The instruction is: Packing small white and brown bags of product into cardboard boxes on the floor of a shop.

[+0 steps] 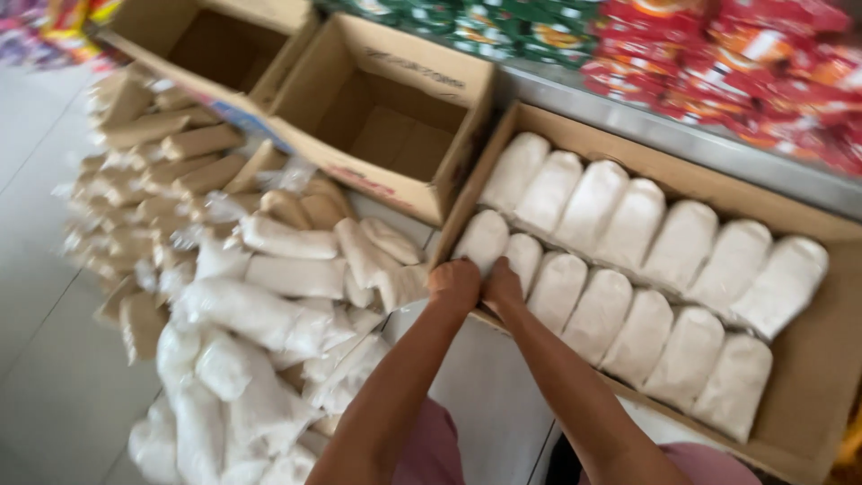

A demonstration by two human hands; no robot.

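Head view: both hands [476, 286] press one white bag [482, 241] among sixteen.

White powder bags [628, 269] fill the right carton [822, 359] in two rows. Loose white bags [260, 332] heap left. Red packets [745, 63] far right.

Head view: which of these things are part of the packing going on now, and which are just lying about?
In use:
left hand
right hand
white bag both hands press down
tray box with two rows of bags
loose white bags

Lying about:
two empty boxes
brown bags
red packets
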